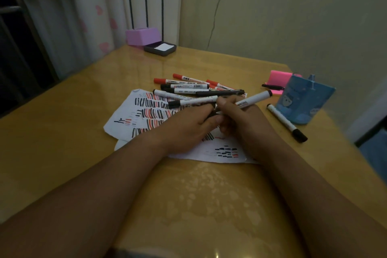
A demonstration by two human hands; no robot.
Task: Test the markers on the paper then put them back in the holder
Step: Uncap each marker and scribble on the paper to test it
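Testing step, one marker (255,98): right hand (236,119) grips its barrel above the paper (125,117), left hand (188,125) pinches its near end, likely uncapping; next a stroke, then the holder (303,100) right of the paper.

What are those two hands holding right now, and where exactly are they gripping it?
The right hand grips a white marker by its lower barrel; the left hand pinches its dark near end, probably the cap.
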